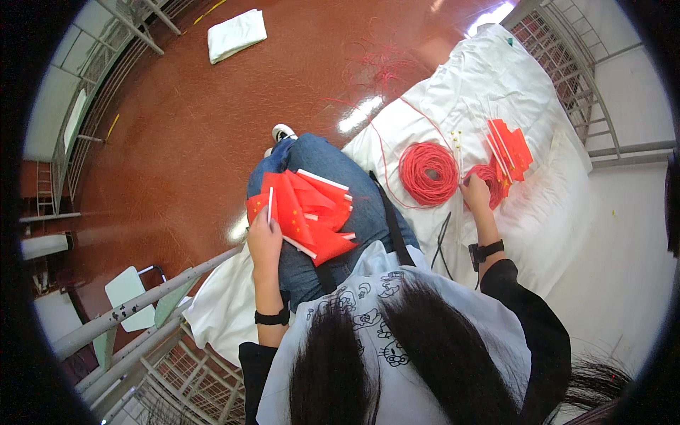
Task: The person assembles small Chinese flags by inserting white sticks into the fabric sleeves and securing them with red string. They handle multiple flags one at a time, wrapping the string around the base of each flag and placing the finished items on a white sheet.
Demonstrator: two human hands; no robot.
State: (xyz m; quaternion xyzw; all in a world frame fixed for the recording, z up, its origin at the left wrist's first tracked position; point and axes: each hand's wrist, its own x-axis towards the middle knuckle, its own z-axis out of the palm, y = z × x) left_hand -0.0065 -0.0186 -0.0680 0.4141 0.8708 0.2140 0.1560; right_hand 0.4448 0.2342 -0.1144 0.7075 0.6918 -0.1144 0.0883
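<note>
My left hand [263, 237] is closed on a small red flag [287, 202] with yellow stars, its thumb along the flag's white sleeve edge. More red flags with white edges lie in a loose pile beneath it on my lap. To the right, my right hand [477, 191] has its fingertips pinched at a bundle of thin white sticks [458, 159] with gold tips, lying on the white bedding. Left of the sticks is a large coil of red cord [428, 174]. A second red coil [487, 177] sits partly behind my right hand, touching more red flags [511, 152] with white sticks.
White bedding [489, 78] covers the bed under me. Loose red cord [382, 67] trails onto the reddish-brown floor [177, 134]. A folded white cloth [237, 35] lies on the floor. Metal bed rails [149, 294] stand at the left, near a pale folding chair [131, 297].
</note>
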